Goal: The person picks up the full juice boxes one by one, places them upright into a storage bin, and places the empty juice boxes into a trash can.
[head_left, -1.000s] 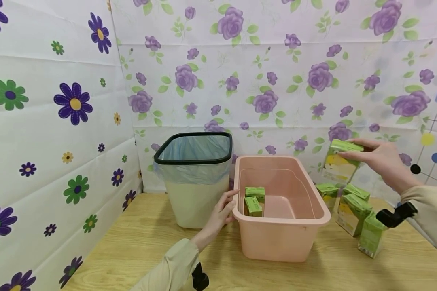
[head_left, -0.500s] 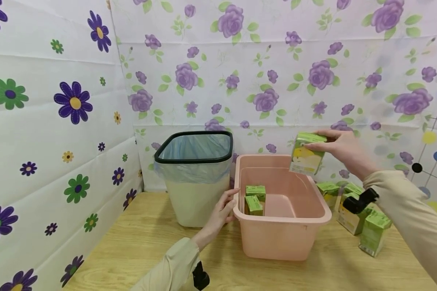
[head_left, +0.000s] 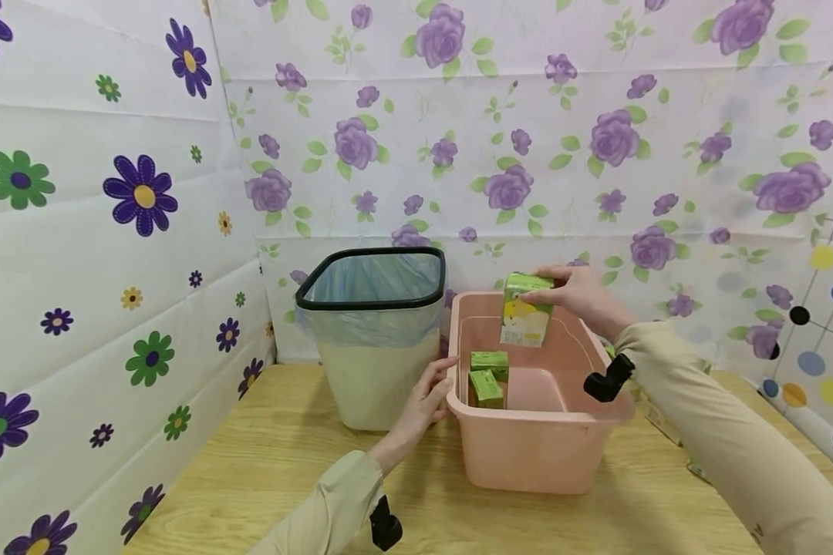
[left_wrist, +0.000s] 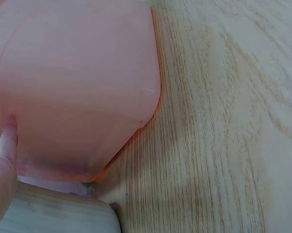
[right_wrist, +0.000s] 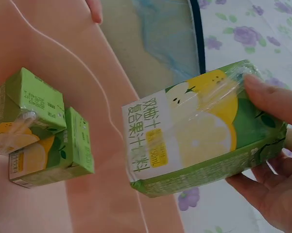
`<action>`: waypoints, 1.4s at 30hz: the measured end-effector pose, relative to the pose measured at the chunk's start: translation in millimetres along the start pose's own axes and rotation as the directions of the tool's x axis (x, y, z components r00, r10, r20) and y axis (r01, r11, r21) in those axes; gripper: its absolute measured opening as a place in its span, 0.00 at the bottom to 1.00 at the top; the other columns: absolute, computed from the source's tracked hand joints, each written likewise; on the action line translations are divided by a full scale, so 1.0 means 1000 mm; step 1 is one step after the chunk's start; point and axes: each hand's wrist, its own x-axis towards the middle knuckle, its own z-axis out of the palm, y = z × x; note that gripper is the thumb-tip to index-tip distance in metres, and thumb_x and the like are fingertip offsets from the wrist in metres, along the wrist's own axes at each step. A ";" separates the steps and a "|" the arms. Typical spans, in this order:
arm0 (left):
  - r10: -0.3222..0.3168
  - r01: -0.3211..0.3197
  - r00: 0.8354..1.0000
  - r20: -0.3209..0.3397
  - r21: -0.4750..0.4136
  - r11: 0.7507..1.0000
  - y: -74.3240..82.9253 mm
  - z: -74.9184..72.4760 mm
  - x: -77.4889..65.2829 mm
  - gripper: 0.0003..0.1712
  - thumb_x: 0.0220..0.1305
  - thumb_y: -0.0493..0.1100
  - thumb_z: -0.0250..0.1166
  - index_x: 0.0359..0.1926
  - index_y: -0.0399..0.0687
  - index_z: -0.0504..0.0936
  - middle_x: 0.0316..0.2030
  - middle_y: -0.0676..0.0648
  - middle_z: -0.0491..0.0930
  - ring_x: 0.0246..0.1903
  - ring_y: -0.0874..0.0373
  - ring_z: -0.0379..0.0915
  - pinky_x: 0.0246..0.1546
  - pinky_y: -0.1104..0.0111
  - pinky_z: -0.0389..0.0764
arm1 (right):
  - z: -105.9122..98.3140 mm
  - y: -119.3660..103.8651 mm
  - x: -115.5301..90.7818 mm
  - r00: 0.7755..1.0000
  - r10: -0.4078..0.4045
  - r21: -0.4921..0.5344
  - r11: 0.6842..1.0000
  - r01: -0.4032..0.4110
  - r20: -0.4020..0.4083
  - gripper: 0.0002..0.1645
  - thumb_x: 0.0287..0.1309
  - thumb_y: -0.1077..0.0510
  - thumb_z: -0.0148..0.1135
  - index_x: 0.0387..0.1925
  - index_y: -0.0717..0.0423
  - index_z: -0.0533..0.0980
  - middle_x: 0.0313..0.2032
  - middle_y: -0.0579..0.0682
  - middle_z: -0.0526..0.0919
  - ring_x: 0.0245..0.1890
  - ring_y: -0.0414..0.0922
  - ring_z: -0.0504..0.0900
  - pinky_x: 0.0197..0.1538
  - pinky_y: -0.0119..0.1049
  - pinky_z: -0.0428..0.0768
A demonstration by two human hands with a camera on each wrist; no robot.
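My right hand [head_left: 586, 299] pinches a green juice box [head_left: 524, 322] with a yellow fruit picture, holding it by its top end above the pink plastic tub [head_left: 527, 455]. In the right wrist view that juice box [right_wrist: 197, 133] shows its printed front and a clear plastic strip on it. Two similar boxes, a rear juice box [head_left: 490, 361] and a front juice box [head_left: 486, 390], are inside the tub along its left side. My left hand [head_left: 416, 402] holds the tub's left rim, its thumb [left_wrist: 8, 141] against the outer wall.
A pale waste bin [head_left: 382, 378] with a black rim and a blue liner stands just left of the tub. Right of the tub, more juice boxes are mostly hidden behind my right sleeve [head_left: 729, 439]. Flowered sheets [head_left: 361, 193] rise behind the wooden table [head_left: 271, 462].
My right hand has carried the juice box leftward from above the boxes on the right, over the tub's right edge, and slightly lower at the end. My left hand stays on the rim.
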 end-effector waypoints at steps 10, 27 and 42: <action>0.004 -0.005 1.000 0.009 0.016 1.000 -0.001 -0.001 0.000 0.23 0.68 0.38 0.45 0.63 0.36 0.59 0.39 0.46 0.63 0.44 0.44 0.63 0.38 0.55 0.74 | 0.013 0.020 0.007 0.991 -0.017 0.030 0.999 0.013 0.136 0.26 0.51 0.63 0.64 0.51 0.71 0.70 0.37 0.61 0.76 0.33 0.50 0.75 0.36 0.42 0.75; -0.005 0.005 1.000 -0.003 -0.010 1.000 -0.002 0.000 0.000 0.23 0.68 0.38 0.45 0.63 0.38 0.59 0.41 0.44 0.63 0.47 0.40 0.62 0.37 0.59 0.75 | 0.025 0.040 0.006 0.981 0.119 -0.155 0.983 -0.095 0.155 0.29 0.45 0.63 0.69 0.49 0.73 0.72 0.39 0.63 0.78 0.32 0.51 0.79 0.31 0.46 0.77; 0.002 -0.002 1.000 -0.004 0.006 1.000 -0.002 0.000 0.000 0.24 0.68 0.40 0.45 0.63 0.40 0.60 0.40 0.42 0.64 0.42 0.50 0.66 0.35 0.59 0.74 | 0.031 0.053 0.002 0.975 0.169 -0.111 0.982 -0.153 0.145 0.26 0.40 0.73 0.68 0.46 0.74 0.74 0.37 0.63 0.79 0.31 0.51 0.78 0.34 0.53 0.76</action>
